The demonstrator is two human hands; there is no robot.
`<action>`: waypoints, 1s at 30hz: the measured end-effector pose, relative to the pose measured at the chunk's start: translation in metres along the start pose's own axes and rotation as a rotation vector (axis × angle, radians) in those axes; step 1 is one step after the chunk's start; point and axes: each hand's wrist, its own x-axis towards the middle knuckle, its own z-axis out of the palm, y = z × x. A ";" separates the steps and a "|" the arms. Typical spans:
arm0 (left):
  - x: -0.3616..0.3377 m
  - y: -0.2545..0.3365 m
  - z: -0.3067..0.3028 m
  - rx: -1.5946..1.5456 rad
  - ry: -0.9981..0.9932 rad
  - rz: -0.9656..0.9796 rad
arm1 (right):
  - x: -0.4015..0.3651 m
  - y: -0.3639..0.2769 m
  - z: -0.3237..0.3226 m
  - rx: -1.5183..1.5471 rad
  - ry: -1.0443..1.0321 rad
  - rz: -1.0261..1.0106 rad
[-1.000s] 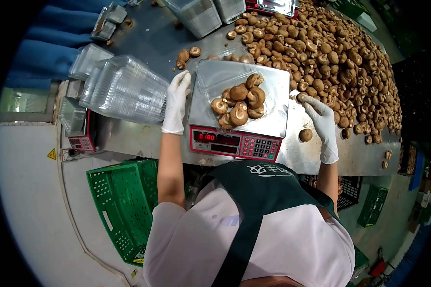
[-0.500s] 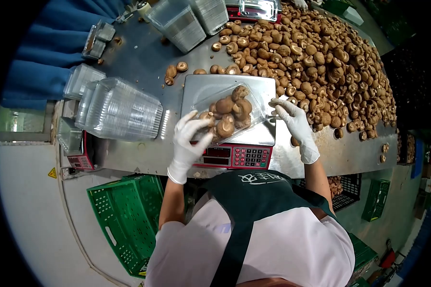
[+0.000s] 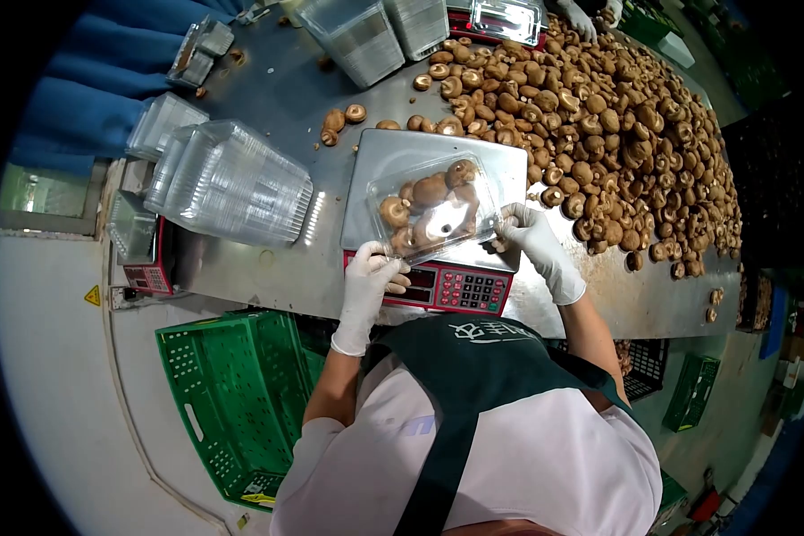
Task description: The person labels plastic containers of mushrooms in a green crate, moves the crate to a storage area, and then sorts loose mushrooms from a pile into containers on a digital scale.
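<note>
A clear plastic punnet (image 3: 456, 217) of brown shiitake mushrooms (image 3: 393, 212) sits tilted askew over the steel pan of a scale (image 3: 366, 179). Its transparent top covers the mushrooms and catches a bright glare. My left hand (image 3: 363, 290), white-gloved, pinches the punnet's near left corner with thumb and fingers. On the right side, my right hand (image 3: 545, 252), also gloved, has its fingers closed at the near right corner. The fingertips there are partly hidden. Below the punnet shows the scale's red keypad panel (image 3: 469, 289).
A large heap of shiitake (image 3: 616, 134) covers the table's right side. Stacked empty punnets (image 3: 232, 183) stand at left, with more stacks (image 3: 353, 40) at the back. Another person's gloved hand (image 3: 581, 20) is at the far edge. A green crate (image 3: 232, 402) lies below left.
The clear top now lies over the mushrooms. My left hand has moved down to the near left corner, and my right hand has moved in to the punnet's right corner.
</note>
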 end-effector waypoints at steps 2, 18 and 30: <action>0.002 -0.002 0.000 -0.012 -0.008 0.001 | -0.004 0.002 0.003 0.050 0.011 -0.025; 0.016 -0.024 -0.016 0.771 0.257 0.915 | -0.020 0.004 0.011 -0.778 0.088 -1.117; -0.005 -0.039 -0.040 0.155 0.099 0.857 | -0.015 0.006 0.041 -0.873 0.068 -1.234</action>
